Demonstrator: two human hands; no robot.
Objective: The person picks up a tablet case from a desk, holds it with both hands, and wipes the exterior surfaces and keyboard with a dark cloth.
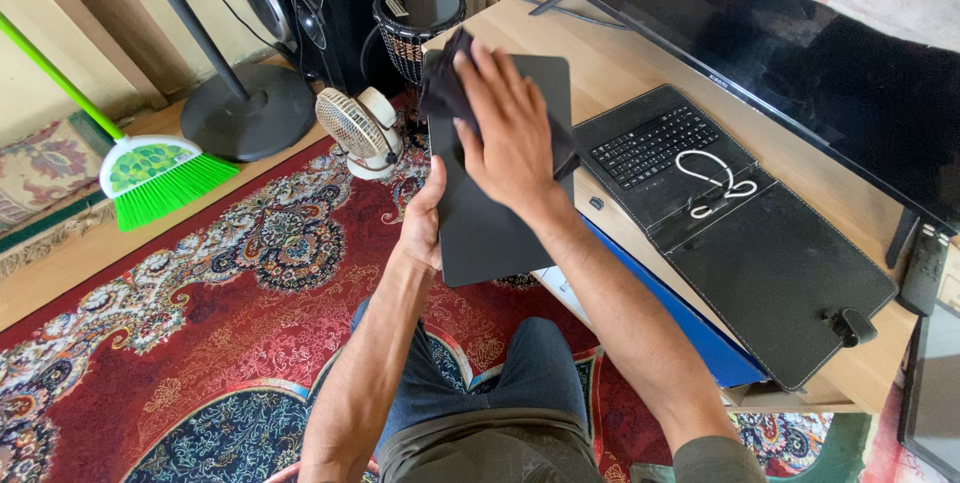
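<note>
I hold a flat black tablet point(500, 233) out in front of me, above the carpet and against the edge of the wooden table. My left hand point(424, 223) grips its left edge, thumb on the front. My right hand point(508, 133) lies flat on the tablet's upper part, pressing a dark cloth point(445, 83) against it. The cloth bunches out from under my fingers at the tablet's top left corner.
On the wooden table point(620, 63) lie an open black keyboard case point(740, 223) with a white cord point(712, 181) and a large dark television point(800, 53). On the floor stand a small white fan point(360, 131), a green broom point(150, 178), a round stand base point(245, 108), speakers point(345, 3) and a black basket point(415, 23). A red patterned carpet point(200, 323) lies beneath me.
</note>
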